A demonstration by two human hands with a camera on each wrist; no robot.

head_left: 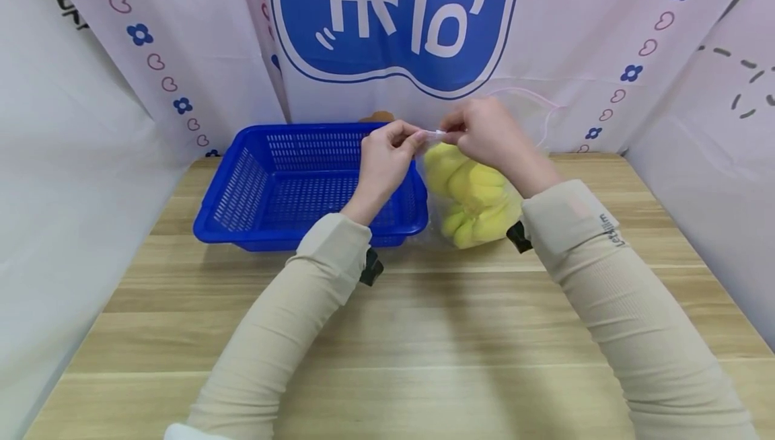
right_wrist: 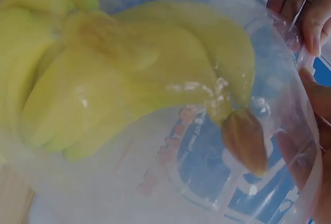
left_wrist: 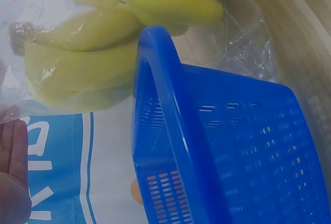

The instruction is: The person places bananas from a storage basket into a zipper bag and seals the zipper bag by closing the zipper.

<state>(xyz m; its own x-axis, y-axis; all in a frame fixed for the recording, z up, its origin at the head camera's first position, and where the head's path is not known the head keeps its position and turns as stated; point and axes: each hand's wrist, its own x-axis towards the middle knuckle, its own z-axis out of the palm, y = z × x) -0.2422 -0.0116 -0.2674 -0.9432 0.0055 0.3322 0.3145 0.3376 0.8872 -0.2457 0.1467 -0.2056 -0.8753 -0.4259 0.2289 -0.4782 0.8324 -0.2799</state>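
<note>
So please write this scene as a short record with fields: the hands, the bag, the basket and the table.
left hand: pinches the top edge of the clear bag
right hand: pinches the same edge from the other side
clear bag: holds yellow bananas, bottom at the table
blue basket: left of the bag, on the table
table: light wood

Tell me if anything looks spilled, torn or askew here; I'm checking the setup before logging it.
Nothing stands out. The blue basket sits level on the table, and both the left hand and right hand pinch the top of the clear bag holding the bananas.
</note>
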